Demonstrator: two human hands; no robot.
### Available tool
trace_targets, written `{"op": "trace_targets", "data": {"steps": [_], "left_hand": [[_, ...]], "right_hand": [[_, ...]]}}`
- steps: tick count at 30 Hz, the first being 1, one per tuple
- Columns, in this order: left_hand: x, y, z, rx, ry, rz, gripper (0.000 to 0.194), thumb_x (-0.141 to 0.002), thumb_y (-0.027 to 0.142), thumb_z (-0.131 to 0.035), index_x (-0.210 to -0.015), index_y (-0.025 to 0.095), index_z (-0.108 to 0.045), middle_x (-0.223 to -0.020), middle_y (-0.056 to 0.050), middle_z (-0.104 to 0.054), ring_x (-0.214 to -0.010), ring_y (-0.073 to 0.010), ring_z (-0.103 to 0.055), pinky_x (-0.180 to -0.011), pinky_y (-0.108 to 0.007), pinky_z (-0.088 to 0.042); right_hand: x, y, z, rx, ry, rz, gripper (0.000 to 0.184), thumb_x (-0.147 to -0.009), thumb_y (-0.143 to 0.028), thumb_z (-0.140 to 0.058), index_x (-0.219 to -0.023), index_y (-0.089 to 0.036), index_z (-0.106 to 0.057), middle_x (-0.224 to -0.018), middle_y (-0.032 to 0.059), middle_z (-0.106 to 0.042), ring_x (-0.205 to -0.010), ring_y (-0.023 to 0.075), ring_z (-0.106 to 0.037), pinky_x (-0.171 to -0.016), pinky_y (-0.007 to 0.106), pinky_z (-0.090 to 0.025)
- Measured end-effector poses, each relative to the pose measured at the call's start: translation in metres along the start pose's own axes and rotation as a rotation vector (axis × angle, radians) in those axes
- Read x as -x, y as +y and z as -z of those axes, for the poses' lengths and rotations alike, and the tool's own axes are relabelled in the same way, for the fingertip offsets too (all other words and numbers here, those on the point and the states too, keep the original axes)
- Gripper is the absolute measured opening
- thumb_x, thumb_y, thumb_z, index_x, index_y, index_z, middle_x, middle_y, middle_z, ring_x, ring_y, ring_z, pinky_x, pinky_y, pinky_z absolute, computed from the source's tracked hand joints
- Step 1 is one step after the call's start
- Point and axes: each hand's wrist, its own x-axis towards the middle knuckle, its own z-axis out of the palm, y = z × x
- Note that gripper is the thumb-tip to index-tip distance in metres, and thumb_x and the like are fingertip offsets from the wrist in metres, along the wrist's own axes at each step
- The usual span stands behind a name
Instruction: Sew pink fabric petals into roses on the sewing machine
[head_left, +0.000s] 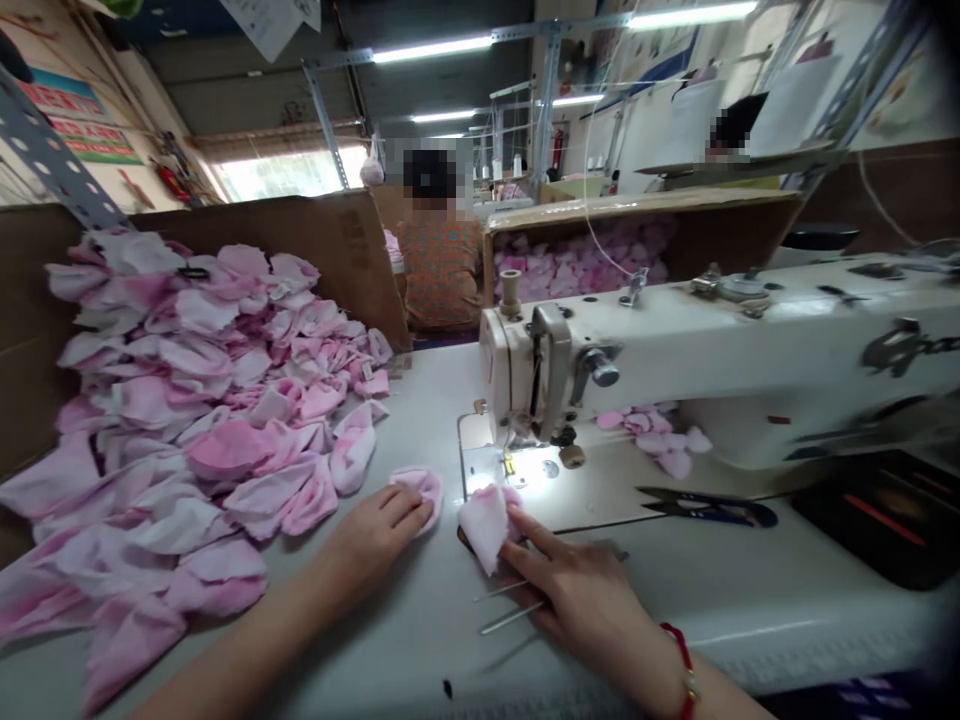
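Observation:
My left hand (pixel 379 525) lies at the left of the sewing machine, its fingers closed over the edge of a small pink cloth piece (pixel 426 487) on the table. Just in front of the needle area, my right hand (pixel 574 580) pinches a folded pale pink cloth piece (pixel 484 525) between thumb and fingers. Two thin metal prongs, apparently tweezers (pixel 514 620), stick out to the left from under that palm. The white sewing machine (pixel 675 350) stands beyond the right hand, its lamp lighting the needle plate (pixel 536 470).
A large heap of pink cloth pieces (pixel 225 400) covers the table's left side. Dark thread snips (pixel 709 507) and a black tray (pixel 885 520) lie at right. More pink pieces (pixel 660 435) sit behind the machine arm. Beyond a cardboard box (pixel 735 225), a person (pixel 439 265) sits facing away.

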Motion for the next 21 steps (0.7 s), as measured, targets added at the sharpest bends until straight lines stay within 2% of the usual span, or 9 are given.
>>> {"op": "trace_targets", "data": {"steps": [3, 6, 10, 12, 14, 15, 17, 18, 21], "left_hand": [[0.004, 0.005, -0.009, -0.042, 0.106, -0.038, 0.025, -0.088, 0.012, -0.031, -0.096, 0.012, -0.055, -0.090, -0.009, -0.058, -0.084, -0.0190, -0.051, -0.074, -0.031, -0.045], [0.003, 0.010, -0.006, -0.022, 0.114, -0.004, 0.028, -0.089, 0.014, -0.030, -0.094, 0.013, -0.057, -0.082, -0.007, -0.059, -0.077, -0.0175, -0.053, -0.070, -0.031, -0.044], [-0.019, 0.024, 0.023, 0.030, 0.172, 0.200, 0.028, -0.085, 0.012, -0.033, -0.084, 0.015, -0.060, -0.073, -0.005, -0.057, -0.071, -0.0177, -0.052, -0.061, -0.030, -0.042], [-0.040, 0.041, 0.038, 0.098, 0.336, 0.210, 0.023, -0.084, 0.012, -0.037, -0.086, 0.015, -0.059, -0.078, -0.006, -0.057, -0.078, -0.0184, -0.051, -0.067, -0.032, -0.041], [-0.062, 0.062, 0.045, 0.193, 0.421, 0.141, 0.018, -0.084, 0.014, -0.041, -0.088, 0.015, -0.059, -0.085, -0.006, -0.057, -0.085, -0.0182, -0.049, -0.073, -0.032, -0.040], [-0.071, 0.071, 0.043, 0.205, 0.426, 0.078, 0.016, -0.084, 0.015, -0.043, -0.088, 0.015, -0.059, -0.083, -0.005, -0.057, -0.083, -0.0175, -0.049, -0.073, -0.032, -0.040], [-0.083, 0.083, 0.031, 0.124, 0.277, -0.014, 0.015, -0.082, 0.015, -0.045, -0.083, 0.013, -0.059, -0.077, -0.005, -0.057, -0.073, -0.0173, -0.049, -0.068, -0.032, -0.041], [-0.085, 0.085, 0.023, 0.049, 0.216, -0.030, 0.013, -0.081, 0.014, -0.046, -0.078, 0.012, -0.059, -0.074, -0.005, -0.056, -0.071, -0.0182, -0.049, -0.067, -0.033, -0.041], [-0.079, 0.075, -0.002, -0.156, 0.153, -0.035, 0.012, -0.078, 0.010, -0.048, -0.073, 0.009, -0.059, -0.074, -0.007, -0.056, -0.075, -0.0214, -0.050, -0.069, -0.034, -0.041]], "right_hand": [[0.000, 0.001, 0.000, 0.000, 0.000, -0.011, 0.032, -0.082, -0.030, -0.035, -0.112, -0.030, -0.047, -0.134, 0.0034, -0.030, -0.071, 0.0206, -0.061, -0.054, 0.036, -0.049], [0.000, 0.002, 0.001, -0.007, -0.018, -0.011, 0.033, -0.081, -0.029, -0.036, -0.113, -0.031, -0.046, -0.135, 0.0031, -0.029, -0.071, 0.0208, -0.061, -0.054, 0.037, -0.048], [-0.002, 0.000, 0.005, 0.001, -0.040, 0.014, 0.037, -0.079, -0.028, -0.039, -0.116, -0.030, -0.044, -0.135, 0.0061, -0.029, -0.069, 0.0210, -0.061, -0.053, 0.036, -0.048], [-0.003, -0.002, 0.004, 0.029, -0.039, 0.025, 0.035, -0.080, -0.028, -0.039, -0.115, -0.028, -0.046, -0.132, 0.0084, -0.035, -0.064, 0.0202, -0.060, -0.050, 0.035, -0.047], [-0.005, -0.005, 0.000, 0.060, -0.055, 0.021, 0.028, -0.080, -0.022, -0.039, -0.104, -0.024, -0.053, -0.114, 0.0098, -0.053, -0.059, 0.0200, -0.059, -0.049, 0.033, -0.045], [-0.006, -0.007, -0.002, 0.072, -0.068, 0.013, 0.026, -0.079, -0.017, -0.038, -0.096, -0.022, -0.057, -0.099, 0.0099, -0.061, -0.059, 0.0204, -0.058, -0.049, 0.032, -0.044], [-0.006, -0.008, -0.004, 0.085, -0.094, -0.003, 0.023, -0.075, -0.010, -0.039, -0.078, -0.018, -0.060, -0.072, 0.0085, -0.063, -0.058, 0.0212, -0.058, -0.049, 0.030, -0.043], [-0.005, -0.008, -0.004, 0.085, -0.101, -0.005, 0.022, -0.074, -0.009, -0.040, -0.076, -0.018, -0.060, -0.068, 0.0081, -0.062, -0.058, 0.0210, -0.058, -0.048, 0.029, -0.042], [-0.004, -0.006, 0.001, 0.075, -0.084, 0.015, 0.031, -0.072, -0.013, -0.045, -0.100, -0.022, -0.056, -0.098, 0.0097, -0.061, -0.055, 0.0190, -0.058, -0.046, 0.029, -0.043]]}}
